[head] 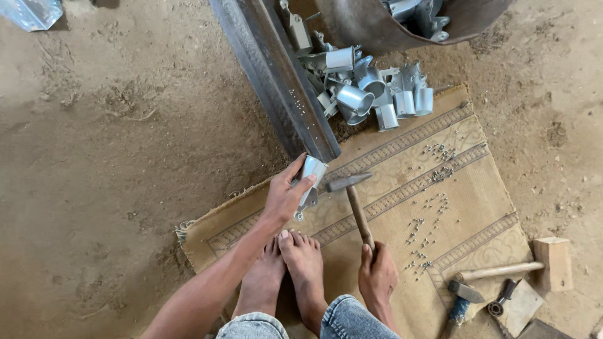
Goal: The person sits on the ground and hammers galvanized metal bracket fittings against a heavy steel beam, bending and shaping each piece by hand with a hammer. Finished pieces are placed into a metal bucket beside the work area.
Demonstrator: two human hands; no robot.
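A small metal bracket (311,179) is gripped by the left hand (284,198) against the end of the steel beam (276,81), seemingly as an anvil, while a hammer (353,201) is clasped by the right hand (377,273) above the woven mat (477,207).

Both hands (284,198) (377,273) reach forward (fingers curled shut), bare feet (295,270) together.

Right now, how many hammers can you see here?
2. One hammer is gripped by the right hand, its head near the metal piece held by the left hand. A second hammer lies on the mat at lower right.
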